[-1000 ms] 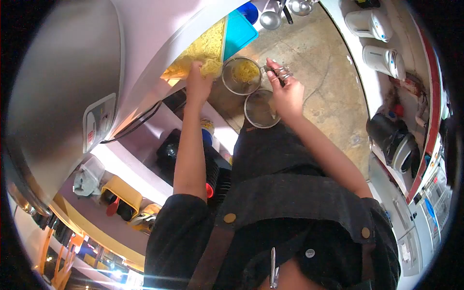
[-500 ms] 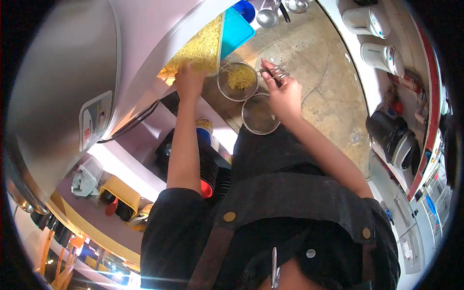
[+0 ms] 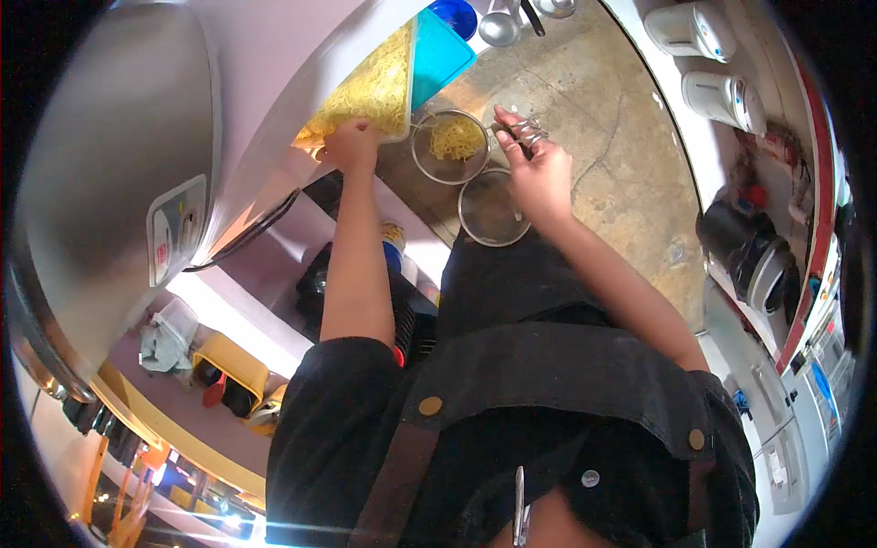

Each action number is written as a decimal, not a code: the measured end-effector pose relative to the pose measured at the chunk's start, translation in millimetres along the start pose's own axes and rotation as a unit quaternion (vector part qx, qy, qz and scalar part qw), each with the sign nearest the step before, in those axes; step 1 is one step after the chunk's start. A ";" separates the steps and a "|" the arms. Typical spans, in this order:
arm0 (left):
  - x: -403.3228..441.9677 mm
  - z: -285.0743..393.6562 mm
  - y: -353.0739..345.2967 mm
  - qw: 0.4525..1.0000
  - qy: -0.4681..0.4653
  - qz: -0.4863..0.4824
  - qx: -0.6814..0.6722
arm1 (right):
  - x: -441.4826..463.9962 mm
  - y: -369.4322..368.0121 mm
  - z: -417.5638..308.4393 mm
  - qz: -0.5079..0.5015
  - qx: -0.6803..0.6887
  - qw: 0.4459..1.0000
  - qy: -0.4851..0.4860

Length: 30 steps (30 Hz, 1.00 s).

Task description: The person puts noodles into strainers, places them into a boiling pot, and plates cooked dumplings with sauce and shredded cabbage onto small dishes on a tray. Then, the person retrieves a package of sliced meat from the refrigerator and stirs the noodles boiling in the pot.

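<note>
Yellow noodles (image 3: 379, 87) fill a clear-sided tub (image 3: 410, 82) at the upper left. At its near edge is my left hand (image 3: 352, 144), fingers curled down among the noodles, the fingertips hidden. My right hand (image 3: 541, 178) grips the handles (image 3: 528, 135) of two round noodle strainers together. A small heap of noodles lies in the far strainer (image 3: 423, 164), close beside the tub. The near strainer (image 3: 468, 228) shows no noodles and hangs just above my dark apron.
Beside the tub is a turquoise lid (image 3: 441, 59), with a blue bowl (image 3: 454, 16) and a metal ladle (image 3: 499, 29) beyond. White electric pots (image 3: 722, 99) line the right side. A shelf with a yellow bin (image 3: 228, 370) lies at the lower left.
My left hand has closed more tightly and shifted slightly at the tub's near edge. Both strainers have risen slightly in view, with my right hand still holding their handles.
</note>
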State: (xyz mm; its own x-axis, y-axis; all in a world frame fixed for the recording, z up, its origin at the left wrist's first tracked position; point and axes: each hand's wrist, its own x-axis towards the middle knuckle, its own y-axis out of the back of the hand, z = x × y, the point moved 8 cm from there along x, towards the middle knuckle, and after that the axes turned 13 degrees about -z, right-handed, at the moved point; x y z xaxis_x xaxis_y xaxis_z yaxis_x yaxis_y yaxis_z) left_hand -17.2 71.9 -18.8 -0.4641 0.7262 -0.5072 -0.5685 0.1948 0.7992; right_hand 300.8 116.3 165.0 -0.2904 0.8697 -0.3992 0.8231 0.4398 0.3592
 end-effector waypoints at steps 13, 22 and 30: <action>-26.9 14.9 76.8 0.959 -0.138 0.208 -0.138 | -5.6 9.0 12.4 -0.008 -0.008 0.999 -0.040; 30.6 -26.6 65.2 0.968 -0.126 0.116 0.183 | -7.1 11.1 14.0 -0.014 -0.021 1.000 -0.019; 68.4 -48.6 55.3 0.981 -0.082 0.087 0.152 | -7.0 9.9 20.4 -0.028 -0.017 0.998 -0.051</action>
State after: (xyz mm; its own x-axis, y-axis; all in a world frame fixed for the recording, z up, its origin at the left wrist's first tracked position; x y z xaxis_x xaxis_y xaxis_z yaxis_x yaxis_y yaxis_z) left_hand -113.4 100.3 -25.0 -0.4067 0.8575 -0.3152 -0.2495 0.2276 0.9412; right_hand 321.0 110.0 154.1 -0.2827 0.8170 -0.5026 0.7894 0.4958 0.3620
